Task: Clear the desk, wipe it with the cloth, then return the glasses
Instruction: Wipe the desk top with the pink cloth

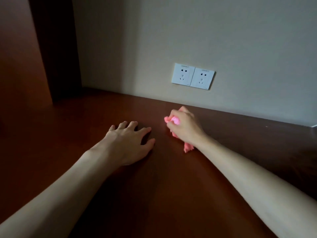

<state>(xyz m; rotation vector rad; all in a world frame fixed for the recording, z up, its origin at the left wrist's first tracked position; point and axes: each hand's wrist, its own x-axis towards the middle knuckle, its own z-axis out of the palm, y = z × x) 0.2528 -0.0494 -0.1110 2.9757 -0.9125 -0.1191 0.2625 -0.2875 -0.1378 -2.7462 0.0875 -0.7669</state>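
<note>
Right hand (184,125) curls tight around a bunched pink cloth (173,121), pressing it down on the dark brown desk (171,186) close to the back wall; a tail of cloth sticks out under the wrist toward the near side. Left hand (127,143) lies palm down on the desk just left of the cloth, fingers spread and relaxed, holding nothing. Two white wall sockets (193,76) sit side by side on the beige wall (240,40) above the right hand

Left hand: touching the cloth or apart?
Apart. In the head view the left hand rests spread on the desk, with bare wood between it and the pink cloth gripped by the right hand.
</note>
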